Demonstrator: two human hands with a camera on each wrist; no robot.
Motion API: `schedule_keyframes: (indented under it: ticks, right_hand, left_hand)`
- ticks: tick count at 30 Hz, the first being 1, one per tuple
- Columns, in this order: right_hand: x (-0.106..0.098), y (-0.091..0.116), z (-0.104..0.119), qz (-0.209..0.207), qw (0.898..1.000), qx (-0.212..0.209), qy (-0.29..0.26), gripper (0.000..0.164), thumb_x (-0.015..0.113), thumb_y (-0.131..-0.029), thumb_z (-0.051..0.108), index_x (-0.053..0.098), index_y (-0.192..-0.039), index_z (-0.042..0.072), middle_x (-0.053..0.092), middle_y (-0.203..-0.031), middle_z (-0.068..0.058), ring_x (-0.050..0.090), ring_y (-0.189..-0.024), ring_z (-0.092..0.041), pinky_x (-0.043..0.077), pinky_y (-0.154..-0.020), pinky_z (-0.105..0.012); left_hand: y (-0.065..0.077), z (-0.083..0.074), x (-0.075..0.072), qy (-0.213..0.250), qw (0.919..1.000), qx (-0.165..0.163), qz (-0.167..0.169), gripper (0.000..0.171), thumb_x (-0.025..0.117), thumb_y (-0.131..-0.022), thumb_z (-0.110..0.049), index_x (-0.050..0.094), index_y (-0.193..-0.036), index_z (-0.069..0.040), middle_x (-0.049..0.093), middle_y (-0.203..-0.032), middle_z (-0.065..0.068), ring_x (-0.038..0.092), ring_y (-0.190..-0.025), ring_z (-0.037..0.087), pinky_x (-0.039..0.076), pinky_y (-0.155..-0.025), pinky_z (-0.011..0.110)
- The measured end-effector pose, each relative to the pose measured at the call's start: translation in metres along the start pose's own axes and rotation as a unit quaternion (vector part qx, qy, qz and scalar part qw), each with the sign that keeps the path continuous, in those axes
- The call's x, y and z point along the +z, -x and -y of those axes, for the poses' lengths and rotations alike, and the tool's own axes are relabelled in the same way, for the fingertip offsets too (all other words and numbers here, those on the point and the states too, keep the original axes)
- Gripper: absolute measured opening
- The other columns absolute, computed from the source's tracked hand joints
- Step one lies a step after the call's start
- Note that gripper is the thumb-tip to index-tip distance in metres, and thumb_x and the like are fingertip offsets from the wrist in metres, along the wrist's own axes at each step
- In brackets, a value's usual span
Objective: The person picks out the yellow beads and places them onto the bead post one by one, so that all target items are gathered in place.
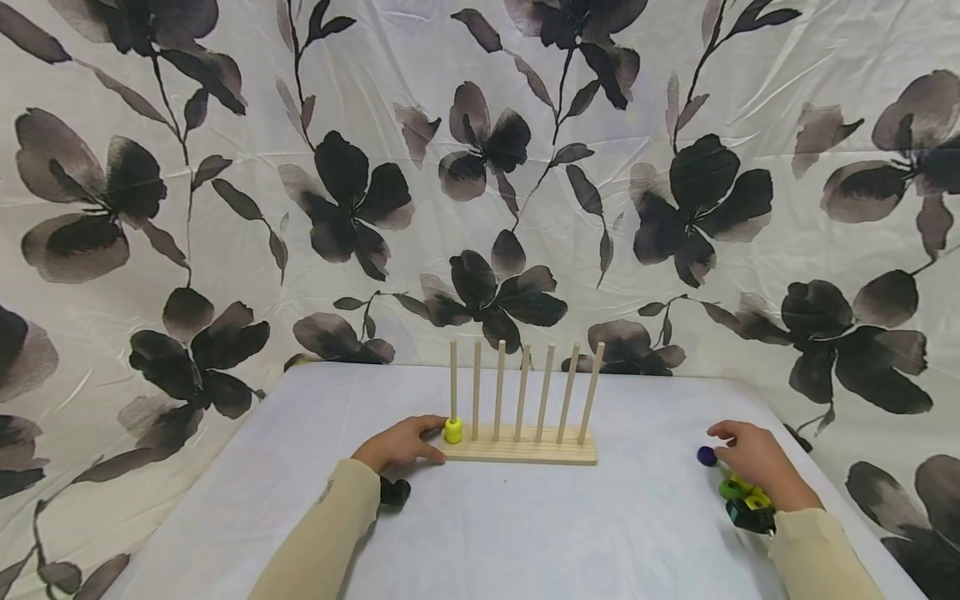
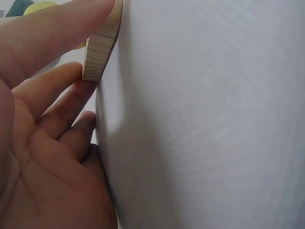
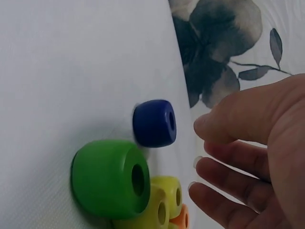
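A wooden peg rack (image 1: 521, 452) with several upright dowels stands at the middle of the table. One or more yellow beads (image 1: 453, 432) sit low on its leftmost dowel. My left hand (image 1: 397, 443) holds the left end of the base between thumb and fingers; the left wrist view shows the thumb along one side of the wood (image 2: 99, 52). Over at the right, my right hand (image 1: 768, 467) hovers by loose beads, fingers apart and nothing between them. Nearest its fingertips is a dark blue bead (image 3: 155, 123). Beside that lie a larger green bead (image 3: 109, 179), yellow beads (image 3: 169, 188) and an orange one (image 3: 182, 219), partly hidden.
A white cloth covers the table (image 1: 600, 533). Behind it hangs a floral curtain (image 1: 420, 208), close to the table's back and right edges. Dark wrist-worn devices sit below both hands, the right one (image 1: 750, 515) close to the beads.
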State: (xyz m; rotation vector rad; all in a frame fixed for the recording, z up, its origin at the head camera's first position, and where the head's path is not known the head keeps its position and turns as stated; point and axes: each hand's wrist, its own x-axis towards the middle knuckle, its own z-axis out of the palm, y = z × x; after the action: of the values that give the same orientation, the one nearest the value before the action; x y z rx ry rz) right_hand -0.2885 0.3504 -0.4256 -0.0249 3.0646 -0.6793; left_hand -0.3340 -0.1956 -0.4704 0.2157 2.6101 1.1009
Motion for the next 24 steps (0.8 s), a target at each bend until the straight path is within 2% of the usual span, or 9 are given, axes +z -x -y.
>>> schedule_keyframes:
  ticks: [8,24]
  right_hand:
    - [0.004,-0.001,-0.01,0.012,1.0,0.021,0.005,0.03,0.061,-0.088,0.009,0.063,-0.115,-0.004,0.061,-0.116,-0.028,0.06,-0.097,-0.038,0.052,-0.078,-0.048]
    - [0.0,0.005,-0.011,0.043,0.998,0.022,0.03,0.029,0.059,-0.088,0.008,0.063,-0.112,-0.009,0.061,-0.115,-0.033,0.06,-0.089,-0.03,0.051,-0.08,-0.051]
  left_hand:
    - [-0.001,0.002,0.0,0.004,1.0,0.002,0.001,0.078,0.083,-0.074,-0.027,0.049,-0.143,-0.019,0.041,-0.153,0.008,0.028,-0.146,0.035,0.021,-0.118,0.057]
    - [-0.001,0.003,0.0,0.001,1.0,0.007,0.001,0.078,0.083,-0.074,-0.028,0.049,-0.143,-0.02,0.042,-0.153,0.008,0.029,-0.145,0.034,0.022,-0.118,0.057]
